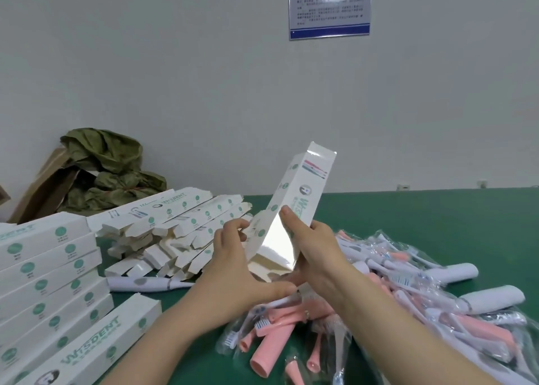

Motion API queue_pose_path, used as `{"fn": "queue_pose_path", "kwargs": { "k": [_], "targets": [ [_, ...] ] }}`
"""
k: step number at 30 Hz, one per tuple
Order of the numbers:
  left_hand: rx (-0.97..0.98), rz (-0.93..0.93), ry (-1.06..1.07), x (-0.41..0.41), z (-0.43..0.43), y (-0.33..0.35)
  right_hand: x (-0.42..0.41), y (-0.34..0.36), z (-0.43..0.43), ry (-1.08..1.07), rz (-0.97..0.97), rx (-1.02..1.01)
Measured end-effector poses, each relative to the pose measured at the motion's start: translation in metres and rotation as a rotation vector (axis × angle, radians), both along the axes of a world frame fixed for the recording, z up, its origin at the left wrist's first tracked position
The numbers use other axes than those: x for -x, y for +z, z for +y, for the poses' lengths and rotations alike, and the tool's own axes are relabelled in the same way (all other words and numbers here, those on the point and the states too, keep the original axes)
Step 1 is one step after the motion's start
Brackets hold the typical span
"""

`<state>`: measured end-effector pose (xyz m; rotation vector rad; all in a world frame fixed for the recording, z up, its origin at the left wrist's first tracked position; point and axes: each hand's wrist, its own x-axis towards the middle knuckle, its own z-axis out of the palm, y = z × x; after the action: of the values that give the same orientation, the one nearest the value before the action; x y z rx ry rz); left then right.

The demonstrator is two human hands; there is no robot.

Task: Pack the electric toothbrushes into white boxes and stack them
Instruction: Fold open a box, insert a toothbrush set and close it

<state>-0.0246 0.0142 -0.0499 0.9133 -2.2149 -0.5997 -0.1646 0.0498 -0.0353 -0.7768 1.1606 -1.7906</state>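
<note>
- Both hands hold 1 white box [294, 206] above the green table [423, 218], tilted with its far end up and to the right, its top flap standing open.
- The right hand [313, 247] wraps the box's lower right side, thumb pressed on the front face and fingers behind it.
- The left hand [233, 265] pinches the box's lower left edge with its fingertips, thumb stretched under the open bottom end.
- The bagged toothbrushes [408, 291], pink and white in clear plastic, lie heaped on the table below and to the right of the hands.
- A pile of empty boxes [175, 233] with open flaps lies behind the left hand.
- A stack of closed boxes [49, 271] stands at the left edge, 1 more lying at an angle in front of it.
- A crumpled green sheet [105, 174] rests against the wall at the back left.
</note>
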Motion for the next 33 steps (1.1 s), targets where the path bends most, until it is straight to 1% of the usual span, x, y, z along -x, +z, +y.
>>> {"fn": "queue_pose_path", "kwargs": {
  "k": [4,8,10,12,13,14,16,17,18,20,21,23,25,27,28,31,33],
  "targets": [
    [0.141,0.114,0.051,-0.002,-0.001,-0.008,0.003,0.001,-0.001,-0.009,-0.073,0.035],
    [0.145,0.237,0.056,0.002,0.003,-0.011,0.002,-0.001,-0.002,-0.025,-0.027,0.051],
    [0.165,0.226,0.049,0.003,0.004,-0.013,0.001,-0.001,-0.002,-0.026,-0.007,0.068],
    [0.164,0.195,0.035,0.003,0.005,-0.014,0.001,-0.001,0.0,-0.021,0.065,0.076],
    [0.118,0.209,0.027,0.003,0.006,-0.013,0.002,-0.001,0.002,-0.033,0.158,0.068],
    [0.043,0.263,0.015,0.003,0.007,-0.01,0.005,0.001,0.004,-0.053,0.345,0.059],
    [-0.132,0.479,-0.035,0.001,0.006,-0.001,0.012,0.007,0.011,-0.035,0.848,0.042],
    [-0.225,0.615,-0.086,-0.002,0.003,0.004,0.016,0.011,0.015,0.029,1.0,0.045],
    [-0.318,0.748,-0.155,-0.005,-0.001,0.01,0.02,0.016,0.017,0.128,1.039,0.055],
    [-0.466,0.985,-0.304,-0.014,-0.008,0.022,0.025,0.023,0.022,0.324,0.926,0.087],
    [-0.523,1.058,-0.357,-0.018,-0.01,0.029,0.025,0.024,0.022,0.399,0.859,0.103],
    [-0.565,1.085,-0.445,-0.023,-0.013,0.041,0.019,0.021,0.022,0.469,0.828,0.115],
    [-0.499,1.019,-0.478,-0.022,-0.012,0.05,0.01,0.014,0.019,0.452,0.909,0.089],
    [-0.405,0.948,-0.421,-0.017,-0.008,0.06,0.001,0.009,0.016,0.391,0.994,0.048],
    [-0.347,0.925,-0.362,-0.015,-0.007,0.065,0.0,0.008,0.014,0.331,1.016,0.046],
    [-0.131,0.85,-0.22,-0.013,-0.009,0.077,0.0,0.011,0.011,0.033,1.011,0.102],
    [0.005,0.839,-0.214,-0.014,-0.008,0.084,0.001,0.017,0.012,-0.085,0.948,0.167]
  ]
}}
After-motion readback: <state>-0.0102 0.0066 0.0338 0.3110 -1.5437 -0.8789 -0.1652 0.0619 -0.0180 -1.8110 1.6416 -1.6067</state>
